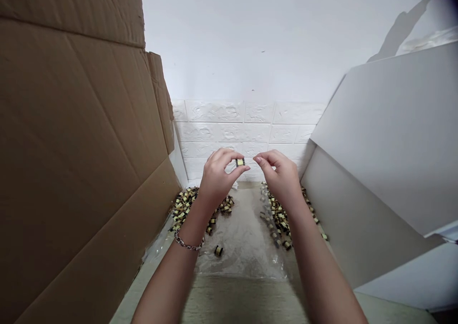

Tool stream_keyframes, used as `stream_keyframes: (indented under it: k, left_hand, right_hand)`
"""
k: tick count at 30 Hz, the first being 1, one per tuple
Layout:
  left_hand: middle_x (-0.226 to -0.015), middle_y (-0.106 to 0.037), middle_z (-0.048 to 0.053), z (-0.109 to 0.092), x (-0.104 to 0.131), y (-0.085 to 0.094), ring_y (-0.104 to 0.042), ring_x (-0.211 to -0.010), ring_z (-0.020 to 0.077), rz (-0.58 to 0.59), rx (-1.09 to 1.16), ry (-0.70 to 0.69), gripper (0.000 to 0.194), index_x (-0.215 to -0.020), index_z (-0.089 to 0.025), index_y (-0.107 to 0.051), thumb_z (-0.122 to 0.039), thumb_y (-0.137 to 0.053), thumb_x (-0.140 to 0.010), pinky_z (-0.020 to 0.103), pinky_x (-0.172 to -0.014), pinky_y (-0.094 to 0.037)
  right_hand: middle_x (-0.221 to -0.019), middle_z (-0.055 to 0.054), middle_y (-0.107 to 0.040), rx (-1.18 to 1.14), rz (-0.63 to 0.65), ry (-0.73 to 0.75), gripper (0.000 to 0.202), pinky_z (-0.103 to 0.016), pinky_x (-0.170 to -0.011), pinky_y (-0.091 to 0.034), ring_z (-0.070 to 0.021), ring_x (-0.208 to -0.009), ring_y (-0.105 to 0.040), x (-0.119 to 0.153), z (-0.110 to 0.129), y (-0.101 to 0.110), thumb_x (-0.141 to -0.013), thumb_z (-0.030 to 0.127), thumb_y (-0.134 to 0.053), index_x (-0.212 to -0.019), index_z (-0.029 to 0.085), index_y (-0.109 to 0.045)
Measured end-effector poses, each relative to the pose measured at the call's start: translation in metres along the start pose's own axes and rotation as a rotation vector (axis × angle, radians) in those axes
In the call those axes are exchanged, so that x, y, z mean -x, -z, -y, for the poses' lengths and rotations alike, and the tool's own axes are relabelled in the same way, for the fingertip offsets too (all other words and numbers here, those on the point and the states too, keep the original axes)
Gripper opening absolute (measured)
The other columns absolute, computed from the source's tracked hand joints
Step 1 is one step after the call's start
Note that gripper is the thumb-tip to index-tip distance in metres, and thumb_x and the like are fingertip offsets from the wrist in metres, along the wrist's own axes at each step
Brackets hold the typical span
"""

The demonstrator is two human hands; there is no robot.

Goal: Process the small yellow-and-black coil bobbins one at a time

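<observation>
Between the thumb and fingers of my left hand (223, 171) is a small black and yellow coil (240, 162), raised above the table in front of the brick-patterned wall. My right hand (277, 171) is just to its right, thumb and forefinger pinched together; whatever they hold, if anything, is too small to name. The two hands do not touch. Below my left hand lies a pile of similar coils (182, 207), and a second pile (281, 216) lies under my right hand. One single coil (218, 251) sits apart, nearer the front.
A clear plastic sheet (243, 247) covers part of the table (243, 300). Tall brown cardboard (71, 147) stands along the left side. White panels (386, 138) rise on the right. A white brick-patterned wall (229, 132) closes the back.
</observation>
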State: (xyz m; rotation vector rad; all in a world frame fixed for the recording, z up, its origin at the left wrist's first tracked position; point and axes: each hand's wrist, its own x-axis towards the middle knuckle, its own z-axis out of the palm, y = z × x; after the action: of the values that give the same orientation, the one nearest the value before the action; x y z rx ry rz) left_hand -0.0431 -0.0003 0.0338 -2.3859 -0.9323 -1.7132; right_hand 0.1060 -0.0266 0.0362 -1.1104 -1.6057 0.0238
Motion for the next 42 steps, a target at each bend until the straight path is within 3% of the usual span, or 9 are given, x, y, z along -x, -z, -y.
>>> stream_keyframes:
  k: [7,13,21,28,36,42]
  left_hand:
    - [-0.079,-0.057,0.0,-0.001,-0.002,0.004,-0.051,-0.077,0.0119,0.068,0.055,0.001,0.018,-0.081,-0.019,-0.058,-0.031,-0.062,-0.069,0.025,-0.074,-0.041]
    - [-0.081,-0.057,0.0,-0.002,-0.003,0.008,-0.052,-0.08,0.0119,0.099,0.072,-0.017,0.016,-0.081,-0.019,-0.057,-0.028,-0.062,-0.069,0.024,-0.074,-0.041]
    - [-0.084,-0.059,0.0,0.0,0.0,0.007,-0.051,-0.085,0.0144,0.127,-0.15,-0.091,0.016,-0.084,-0.021,-0.056,-0.033,-0.057,-0.073,0.028,-0.078,-0.035]
    - [-0.083,-0.058,-0.001,0.001,0.003,0.003,-0.049,-0.083,0.0146,0.107,-0.299,-0.144,0.017,-0.086,-0.022,-0.056,-0.035,-0.055,-0.075,0.029,-0.077,-0.033]
    - [-0.085,-0.058,0.002,-0.002,0.007,-0.003,-0.049,-0.081,0.016,0.05,-0.461,-0.237,0.015,-0.088,-0.02,-0.055,-0.031,-0.051,-0.078,0.031,-0.077,-0.032]
    - [-0.083,-0.058,0.001,-0.006,0.005,-0.001,-0.05,-0.081,0.0146,0.035,-0.339,-0.186,0.018,-0.087,-0.02,-0.055,-0.035,-0.051,-0.077,0.029,-0.076,-0.033]
  right_hand:
    - [-0.078,-0.002,-0.061,0.041,0.003,0.072,0.016,-0.024,-0.07,-0.039,-0.0139,-0.077,-0.054,0.0,0.0,0.001,-0.081,0.024,-0.046,-0.074,0.021,-0.06]
    - [-0.077,-0.001,-0.06,-0.113,0.066,-0.026,0.016,-0.025,-0.068,-0.039,-0.0135,-0.075,-0.053,-0.001,-0.003,0.004,-0.079,0.029,-0.048,-0.074,0.019,-0.059]
    - [-0.07,0.001,-0.057,-0.278,0.162,-0.137,0.015,-0.023,-0.062,-0.036,-0.0107,-0.067,-0.05,-0.001,0.003,0.01,-0.076,0.03,-0.051,-0.07,0.017,-0.058]
    - [-0.066,0.002,-0.055,-0.192,0.192,-0.103,0.015,-0.022,-0.06,-0.035,-0.0097,-0.065,-0.048,0.003,0.009,0.012,-0.076,0.029,-0.052,-0.068,0.018,-0.059]
    - [-0.061,0.003,-0.05,0.121,0.054,0.104,0.013,-0.021,-0.058,-0.033,-0.0086,-0.06,-0.045,0.008,0.02,0.012,-0.077,0.021,-0.051,-0.066,0.019,-0.056]
    - [-0.064,0.003,-0.053,0.097,-0.027,0.086,0.012,-0.021,-0.058,-0.035,-0.0088,-0.06,-0.045,0.009,0.021,0.013,-0.077,0.022,-0.051,-0.066,0.019,-0.054]
